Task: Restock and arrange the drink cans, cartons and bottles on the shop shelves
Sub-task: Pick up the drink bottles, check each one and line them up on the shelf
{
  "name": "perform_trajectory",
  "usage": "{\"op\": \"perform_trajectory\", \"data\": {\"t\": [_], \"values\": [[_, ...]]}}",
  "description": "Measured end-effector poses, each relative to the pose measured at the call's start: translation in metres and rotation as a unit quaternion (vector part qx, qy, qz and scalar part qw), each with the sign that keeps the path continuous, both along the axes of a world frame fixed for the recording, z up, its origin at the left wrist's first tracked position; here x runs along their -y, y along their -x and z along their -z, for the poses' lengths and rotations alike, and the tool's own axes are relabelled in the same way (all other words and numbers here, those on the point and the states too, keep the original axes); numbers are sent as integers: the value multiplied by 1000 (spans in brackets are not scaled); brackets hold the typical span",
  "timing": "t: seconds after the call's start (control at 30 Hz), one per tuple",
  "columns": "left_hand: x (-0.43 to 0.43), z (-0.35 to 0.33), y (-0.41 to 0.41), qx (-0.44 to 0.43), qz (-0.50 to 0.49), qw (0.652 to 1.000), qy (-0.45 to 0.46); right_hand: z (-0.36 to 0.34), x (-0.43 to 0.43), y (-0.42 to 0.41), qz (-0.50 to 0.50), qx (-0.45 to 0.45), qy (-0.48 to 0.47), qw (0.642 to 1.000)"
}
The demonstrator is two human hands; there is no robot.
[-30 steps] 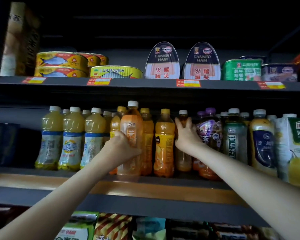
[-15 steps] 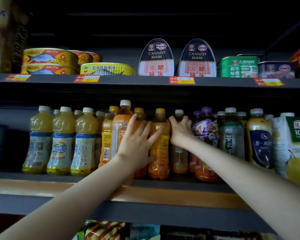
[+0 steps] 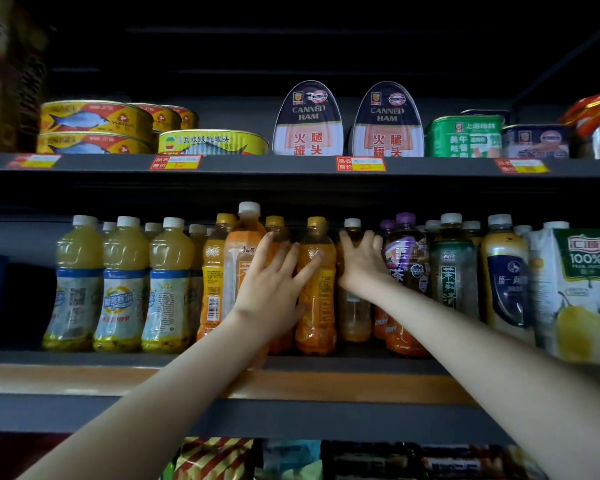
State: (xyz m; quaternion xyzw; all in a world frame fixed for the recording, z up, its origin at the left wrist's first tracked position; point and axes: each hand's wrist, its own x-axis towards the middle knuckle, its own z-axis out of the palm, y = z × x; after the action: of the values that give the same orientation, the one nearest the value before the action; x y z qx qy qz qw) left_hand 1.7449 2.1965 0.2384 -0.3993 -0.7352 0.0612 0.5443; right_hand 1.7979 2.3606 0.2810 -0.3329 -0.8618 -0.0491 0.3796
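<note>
Head view: I am reaching up with both bare arms to the middle shelf [image 3: 84, 379], where the drinks are standing in a packed row. My left hand [image 3: 271, 296] is lying open, its fingers straight and spread. It is resting flat against the fronts of the tall orange bottle [image 3: 239, 271] with the white cap and the orange drink bottle [image 3: 317, 306] with the yellow cap just right of it, and it is gripping nothing. My right hand [image 3: 361, 268] is also lying open, fingers pointing upward and fanned. It is pressing on the amber bottle [image 3: 354, 317] with the white cap, while its outer edge is touching the purple-capped bottle [image 3: 407, 261]. All these bottles are standing upright on the shelf.

Left of my hands, three yellow juice bottles [image 3: 78, 282] with white caps are lining the front, with more standing behind them. Right of the purple-capped bottle, a green tea bottle [image 3: 452, 271], a blue-labelled bottle [image 3: 504, 282] and a pear juice carton [image 3: 582, 289] are sitting side by side.

On the upper shelf [image 3: 257, 166], fish tins [image 3: 94, 116] are lying stacked at the left. Two canned ham tins [image 3: 308, 123] are standing on edge in the middle, and a green tin [image 3: 465, 136] is sitting to their right. Price tags [image 3: 175, 162] are hanging on that shelf's front edge. Below, snack packets [image 3: 215, 459] are showing, too blurred to read.
</note>
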Motion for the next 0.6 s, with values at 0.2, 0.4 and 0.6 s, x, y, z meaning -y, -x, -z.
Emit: {"op": "perform_trajectory", "data": {"t": [0.2, 0.4, 0.6], "values": [[2, -1, -2, 9, 11, 1000, -9, -3, 7, 1, 1, 50, 0, 999], [0, 0, 2, -5, 8, 1000, 20, -1, 6, 6, 13, 61, -5, 998], [-1, 1, 1, -8, -4, 1000, 16, -4, 17, -10, -39, -13, -33, 999]]}}
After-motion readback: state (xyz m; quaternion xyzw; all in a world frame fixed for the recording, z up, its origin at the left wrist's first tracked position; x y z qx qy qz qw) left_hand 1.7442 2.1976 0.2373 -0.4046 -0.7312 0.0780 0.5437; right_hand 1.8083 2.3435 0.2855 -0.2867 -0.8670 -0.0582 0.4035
